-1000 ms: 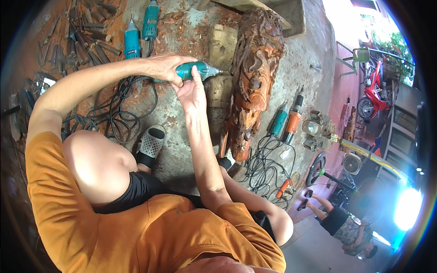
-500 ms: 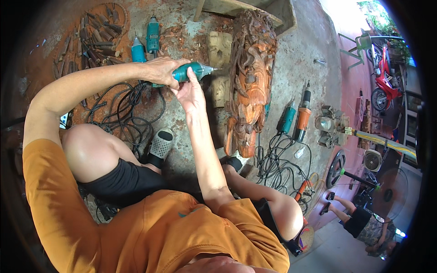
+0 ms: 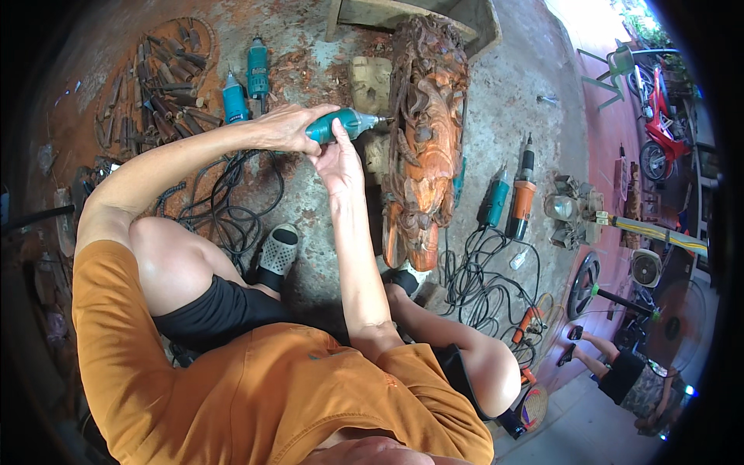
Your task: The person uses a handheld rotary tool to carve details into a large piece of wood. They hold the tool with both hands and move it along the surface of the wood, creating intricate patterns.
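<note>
Together, the bare left hand (image 3: 288,129) and bare right hand (image 3: 339,164) are clamped around a teal cylindrical power tool with a silver nose (image 3: 338,125), its bit pointing at the side of a long, reddish-brown carved wooden piece (image 3: 428,147). That carving lies beside a pale, rough wooden block (image 3: 370,81) on the stained grey concrete floor (image 3: 519,85). Slim brown rods (image 3: 170,81) are heaped to the left; toward the pink-floored side stand a red motorcycle (image 3: 663,128) and another person (image 3: 639,384). Compared with half a second ago, the bit sits nearer the carving's edge. I cannot tell whether they touch; the left hand hides the tool's rear, and the upper edge crops a wooden box (image 3: 484,27).
</note>
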The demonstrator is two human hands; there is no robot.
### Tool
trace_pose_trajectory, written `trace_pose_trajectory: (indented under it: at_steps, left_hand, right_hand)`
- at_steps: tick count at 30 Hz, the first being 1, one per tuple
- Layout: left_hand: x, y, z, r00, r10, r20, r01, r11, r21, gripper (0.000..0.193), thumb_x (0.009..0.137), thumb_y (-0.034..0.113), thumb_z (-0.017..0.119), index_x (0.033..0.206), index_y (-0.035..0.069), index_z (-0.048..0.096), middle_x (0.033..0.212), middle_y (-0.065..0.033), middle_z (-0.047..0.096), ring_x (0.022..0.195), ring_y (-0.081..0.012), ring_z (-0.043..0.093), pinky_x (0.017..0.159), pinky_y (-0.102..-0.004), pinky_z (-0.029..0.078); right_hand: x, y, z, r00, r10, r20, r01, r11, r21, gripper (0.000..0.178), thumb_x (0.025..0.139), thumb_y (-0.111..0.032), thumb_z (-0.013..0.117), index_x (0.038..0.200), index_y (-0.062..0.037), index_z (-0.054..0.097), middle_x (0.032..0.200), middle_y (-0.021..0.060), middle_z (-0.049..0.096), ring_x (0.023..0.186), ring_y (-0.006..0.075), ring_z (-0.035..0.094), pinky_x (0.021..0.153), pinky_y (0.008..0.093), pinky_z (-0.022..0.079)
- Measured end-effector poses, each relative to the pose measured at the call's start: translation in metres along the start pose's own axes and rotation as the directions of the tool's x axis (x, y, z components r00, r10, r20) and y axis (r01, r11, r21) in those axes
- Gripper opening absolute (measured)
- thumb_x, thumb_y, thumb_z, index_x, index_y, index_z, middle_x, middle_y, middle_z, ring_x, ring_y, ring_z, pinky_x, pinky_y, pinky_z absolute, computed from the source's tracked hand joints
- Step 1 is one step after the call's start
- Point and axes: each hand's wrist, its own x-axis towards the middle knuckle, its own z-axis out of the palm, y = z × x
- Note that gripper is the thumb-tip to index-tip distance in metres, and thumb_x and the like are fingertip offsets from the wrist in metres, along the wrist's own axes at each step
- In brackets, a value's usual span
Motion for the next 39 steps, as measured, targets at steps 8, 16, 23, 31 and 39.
trace_pose_trajectory:
  at_steps: [8,16,23,31,39]
  left_hand:
    - [0.012,-0.003,0.004,1.000,-0.007,0.020,0.007,0.999,0.043,0.093,0.064,0.027,0.068,0.147,0.006,0.033,0.072,-0.0206,0.063,0.067,-0.0320,0.065,0.066,-0.0420,0.050]
    - [0.016,0.000,0.003,0.999,-0.018,0.033,0.017,1.000,0.019,0.093,0.065,0.027,0.070,0.148,0.006,0.033,0.073,-0.0187,0.063,0.068,-0.0291,0.065,0.066,-0.0403,0.050]
    - [0.018,-0.004,0.005,1.000,0.002,0.022,-0.002,1.000,0.008,0.092,0.065,0.025,0.070,0.147,0.006,0.034,0.073,-0.0177,0.063,0.067,-0.0284,0.064,0.065,-0.0395,0.049]
    - [0.020,-0.007,0.007,1.000,0.014,0.017,-0.014,1.000,-0.003,0.091,0.065,0.025,0.069,0.147,0.005,0.035,0.072,-0.0181,0.063,0.066,-0.0296,0.064,0.064,-0.0398,0.049]
    - [0.019,-0.010,0.008,0.999,0.011,0.035,-0.011,1.000,-0.021,0.092,0.065,0.024,0.070,0.147,0.005,0.034,0.072,-0.0184,0.064,0.064,-0.0291,0.064,0.064,-0.0395,0.050]
  right_hand:
    - [0.000,-0.005,-0.002,1.000,-0.005,-0.002,0.005,0.999,0.038,0.052,0.091,-0.030,0.068,0.134,-0.0086,0.045,0.129,0.0075,0.055,0.119,0.0237,0.054,0.100,0.0438,0.046]
    - [0.002,-0.010,-0.004,1.000,0.000,-0.008,0.000,1.000,0.014,0.056,0.090,-0.032,0.069,0.135,-0.0088,0.044,0.131,0.0080,0.054,0.120,0.0247,0.053,0.101,0.0449,0.046]
    - [0.005,-0.010,-0.007,1.000,0.012,0.002,-0.012,1.000,0.018,0.058,0.090,-0.032,0.069,0.136,-0.0081,0.043,0.132,0.0090,0.053,0.122,0.0259,0.052,0.100,0.0465,0.046]
    - [0.005,-0.010,-0.006,1.000,-0.003,-0.015,0.003,0.999,0.039,0.056,0.090,-0.031,0.069,0.135,-0.0080,0.044,0.131,0.0091,0.053,0.122,0.0261,0.053,0.100,0.0469,0.047]
    - [0.005,-0.007,-0.009,1.000,0.009,-0.005,-0.009,0.999,0.050,0.055,0.090,-0.030,0.069,0.134,-0.0083,0.044,0.131,0.0088,0.053,0.121,0.0261,0.053,0.100,0.0465,0.048]
